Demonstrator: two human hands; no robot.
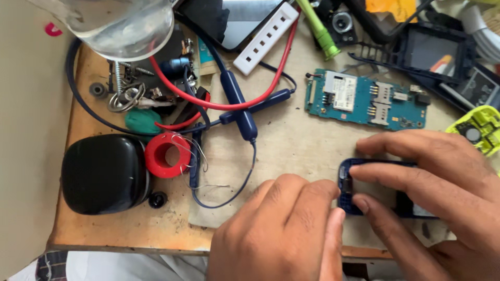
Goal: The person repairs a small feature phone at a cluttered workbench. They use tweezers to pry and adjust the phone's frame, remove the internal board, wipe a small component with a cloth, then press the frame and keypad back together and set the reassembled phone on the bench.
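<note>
A dark blue phone housing (346,179) lies on the worn work surface near the front edge. My right hand (432,187) rests over it, fingers spread flat across its top and side. My left hand (281,231) is curled at the housing's left end, the thumb and forefinger pressed against its edge. A teal circuit board (364,99) lies flat just beyond the housing, untouched. Most of the housing is hidden under my fingers.
A red solder-wire spool (167,154) and a black rounded case (104,174) sit at the left. A blue neckband earphone cable (239,106), red wire, white power strip (265,36), green tool (321,31), yellow-green part (482,130) and black phone frames (432,49) crowd the back.
</note>
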